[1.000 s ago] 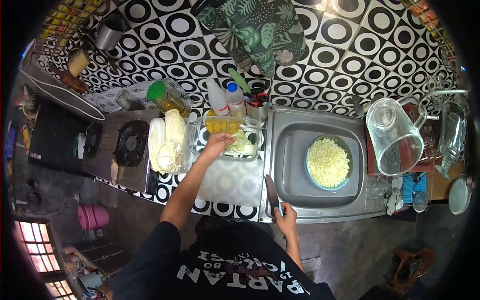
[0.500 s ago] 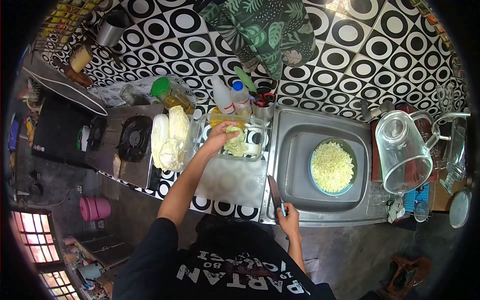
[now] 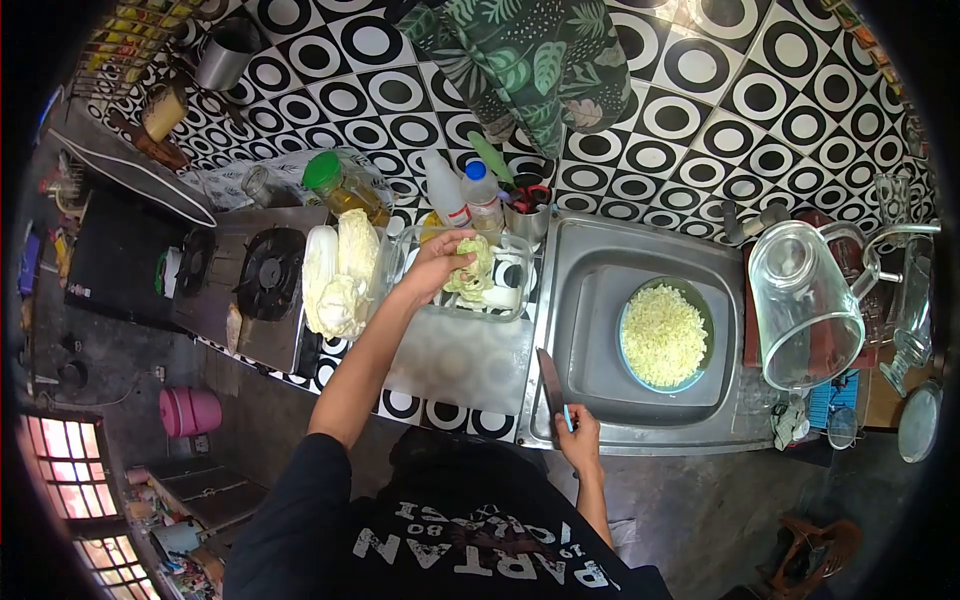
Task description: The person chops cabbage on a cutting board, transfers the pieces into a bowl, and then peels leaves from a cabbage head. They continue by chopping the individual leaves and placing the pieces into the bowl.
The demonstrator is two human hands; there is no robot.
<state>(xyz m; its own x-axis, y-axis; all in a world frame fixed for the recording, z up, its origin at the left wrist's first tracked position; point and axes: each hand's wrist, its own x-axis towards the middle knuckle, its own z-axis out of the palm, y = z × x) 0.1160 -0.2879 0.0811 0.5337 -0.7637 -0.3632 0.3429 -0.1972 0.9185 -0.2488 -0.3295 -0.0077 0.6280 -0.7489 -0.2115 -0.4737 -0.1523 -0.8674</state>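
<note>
My left hand (image 3: pixel 438 262) grips a bunch of pale green cabbage leaves (image 3: pixel 470 272) and holds it just above a clear glass dish (image 3: pixel 512 296) on the counter. My right hand (image 3: pixel 578 432) is closed on the blue handle of a knife (image 3: pixel 551 385) whose blade lies along the sink's left rim. A translucent cutting board (image 3: pixel 460 355) sits between the dish and me. In the steel sink (image 3: pixel 585 262) stands a green bowl (image 3: pixel 694 300) filled with chopped pale cabbage.
A whole napa cabbage (image 3: pixel 340 275) lies beside a gas stove (image 3: pixel 255 285). Bottles (image 3: pixel 465 200) and an oil jar (image 3: pixel 343 187) stand along the patterned wall. A glass jug (image 3: pixel 805 300) rests right of the sink. A leaf-print cloth (image 3: pixel 530 60) hangs above.
My left hand has closed on the cabbage leaves in the glass dish and lifted them slightly. My right hand stays on the knife at the sink edge.
</note>
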